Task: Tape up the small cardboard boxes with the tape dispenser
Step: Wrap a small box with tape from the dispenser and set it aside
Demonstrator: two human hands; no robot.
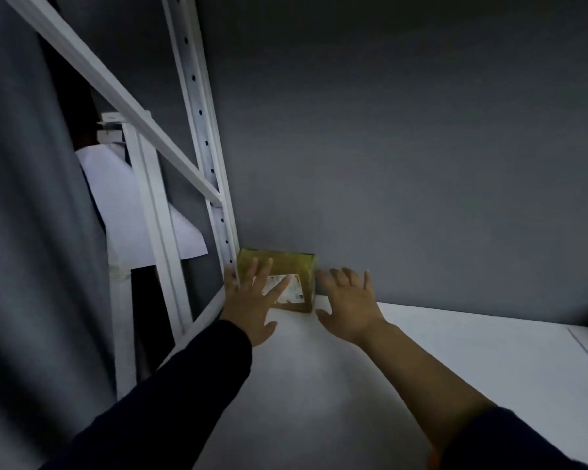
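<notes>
Cardboard of a yellowish-brown colour made the small box (pixel 287 264), which stood in the back left corner of the white shelf (pixel 353 368), against the grey wall (pixel 404 147) and just beside the white upright post (pixel 204 137) of the rack. A white label (pixel 294 288) was on the side facing me. The left hand (pixel 252 300), in a dark sleeve (pixel 170 395), was laid over the near left part of the box with its fingers (pixel 260 271) straight and spread, holding nothing; whether they pressed on the box I could not tell. The right hand (pixel 348 301), with bare forearm, was just beside the right side of the box, its fingers (pixel 366 283) also spread and open, gripping nothing. Behind the rack some white sheet (pixel 123 212) was hanging.
</notes>
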